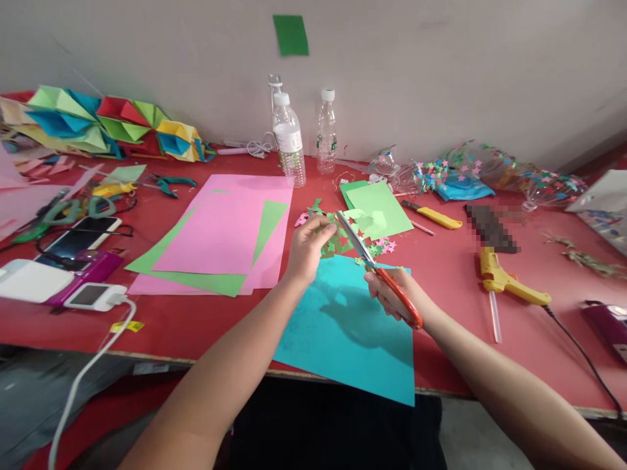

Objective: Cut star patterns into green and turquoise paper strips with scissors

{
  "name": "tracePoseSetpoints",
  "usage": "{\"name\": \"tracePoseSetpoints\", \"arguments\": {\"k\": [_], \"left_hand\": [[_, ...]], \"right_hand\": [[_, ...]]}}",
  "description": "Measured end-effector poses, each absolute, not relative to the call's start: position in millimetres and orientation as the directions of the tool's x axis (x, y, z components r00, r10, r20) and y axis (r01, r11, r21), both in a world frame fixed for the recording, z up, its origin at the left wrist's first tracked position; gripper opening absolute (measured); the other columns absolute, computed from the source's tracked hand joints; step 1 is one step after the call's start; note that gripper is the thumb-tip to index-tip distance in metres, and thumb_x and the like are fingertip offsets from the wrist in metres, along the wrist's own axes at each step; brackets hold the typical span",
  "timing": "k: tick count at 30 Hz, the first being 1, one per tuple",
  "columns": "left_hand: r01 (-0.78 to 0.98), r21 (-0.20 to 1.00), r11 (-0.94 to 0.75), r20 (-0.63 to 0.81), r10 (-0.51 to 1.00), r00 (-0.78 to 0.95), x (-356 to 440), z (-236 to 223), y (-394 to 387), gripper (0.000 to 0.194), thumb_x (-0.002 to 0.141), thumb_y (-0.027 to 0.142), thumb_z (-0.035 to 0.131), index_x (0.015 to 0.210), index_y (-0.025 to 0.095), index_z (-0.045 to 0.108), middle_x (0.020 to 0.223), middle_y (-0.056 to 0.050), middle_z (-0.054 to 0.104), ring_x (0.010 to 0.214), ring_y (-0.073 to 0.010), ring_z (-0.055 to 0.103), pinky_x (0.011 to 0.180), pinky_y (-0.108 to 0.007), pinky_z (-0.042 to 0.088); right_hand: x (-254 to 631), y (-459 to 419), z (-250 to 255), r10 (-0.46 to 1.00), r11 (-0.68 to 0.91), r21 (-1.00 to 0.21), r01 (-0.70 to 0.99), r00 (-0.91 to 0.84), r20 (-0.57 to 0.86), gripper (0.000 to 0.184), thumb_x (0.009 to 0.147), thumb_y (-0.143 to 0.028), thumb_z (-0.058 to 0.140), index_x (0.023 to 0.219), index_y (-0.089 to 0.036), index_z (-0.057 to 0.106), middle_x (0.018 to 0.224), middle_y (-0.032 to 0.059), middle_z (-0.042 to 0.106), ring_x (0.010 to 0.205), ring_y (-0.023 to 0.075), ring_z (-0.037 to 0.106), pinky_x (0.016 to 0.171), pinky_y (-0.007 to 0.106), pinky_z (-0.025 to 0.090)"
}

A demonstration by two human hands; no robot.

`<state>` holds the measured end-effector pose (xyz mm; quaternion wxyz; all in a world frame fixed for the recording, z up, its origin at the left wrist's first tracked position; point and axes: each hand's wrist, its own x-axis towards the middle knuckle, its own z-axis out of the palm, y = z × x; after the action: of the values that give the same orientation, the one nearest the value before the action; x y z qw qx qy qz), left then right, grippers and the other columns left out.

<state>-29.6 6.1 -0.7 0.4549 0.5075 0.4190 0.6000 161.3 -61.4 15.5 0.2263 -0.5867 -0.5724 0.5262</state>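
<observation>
My right hand (392, 287) is wrapped round the orange handles of a pair of scissors (362, 248), whose blades point up and to the left, nearly together. Close to the blade tips, my left hand (307, 247) has its thumb and fingers pinched. Whatever small piece may be between them I cannot make out. Below both hands lies a blue paper sheet (343, 326), overhanging the table's front edge. Small green and pink paper stars and scraps (382, 247) are heaped behind it, partly hidden by my left hand. Light green paper (385, 205) rests beyond the heap.
Pink sheets (215, 222) and green paper lie left on the red table (450, 352). Plastic bottles (289, 140) stand at the wall. A yellow cutter (435, 215) and a corded glue gun (512, 281) are on the right; phones (81, 241) and cables are far left.
</observation>
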Motion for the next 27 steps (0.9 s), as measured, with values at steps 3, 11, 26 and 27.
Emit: {"name": "tracePoseSetpoints", "arguments": {"k": [3,11,26,27], "left_hand": [[-0.25,0.962,-0.106,0.099,0.994,-0.04,-26,0,6,0.021,0.073,0.039,0.07,0.068,0.021,0.061,0.069,0.001,0.058,0.062,-0.0124,0.054,0.058,-0.026,0.043],[-0.212,0.977,0.018,0.022,0.982,0.187,-7,-5,-8,0.023,0.074,0.04,0.07,0.067,0.02,0.063,0.065,0.001,0.055,0.059,-0.0121,0.048,0.057,-0.027,0.039],[0.37,0.862,-0.346,0.232,0.92,0.317,-7,-28,19,0.022,0.088,0.022,0.052,0.066,0.02,0.055,0.076,-0.002,0.052,0.083,-0.0196,0.054,0.092,-0.037,0.044],[0.382,0.856,-0.347,0.223,0.916,0.334,-4,-30,18,0.019,0.087,0.019,0.052,0.068,0.02,0.057,0.079,-0.003,0.053,0.084,-0.0197,0.055,0.09,-0.037,0.045]], "right_hand": [[164,-57,11,0.956,-0.198,-0.925,0.324,-0.144,-0.255,0.045,0.079,-0.063,0.063,0.064,-0.02,0.056,0.034,-0.0072,0.041,0.032,0.0101,0.042,0.044,0.026,0.044],[171,-45,0,0.989,-0.127,-0.988,0.091,-0.067,-0.133,0.048,0.084,-0.042,0.064,0.045,-0.022,0.044,0.034,-0.004,0.041,0.036,0.0111,0.044,0.052,0.028,0.049],[186,-21,7,0.995,0.046,-0.98,-0.195,0.098,0.027,0.036,0.07,-0.045,0.066,0.054,-0.026,0.04,0.033,-0.0076,0.036,0.028,0.0096,0.033,0.042,0.031,0.043],[187,-21,8,0.994,0.05,-0.978,-0.202,0.101,0.03,0.036,0.07,-0.044,0.066,0.054,-0.025,0.04,0.033,-0.0075,0.036,0.028,0.0095,0.033,0.043,0.031,0.043]]}}
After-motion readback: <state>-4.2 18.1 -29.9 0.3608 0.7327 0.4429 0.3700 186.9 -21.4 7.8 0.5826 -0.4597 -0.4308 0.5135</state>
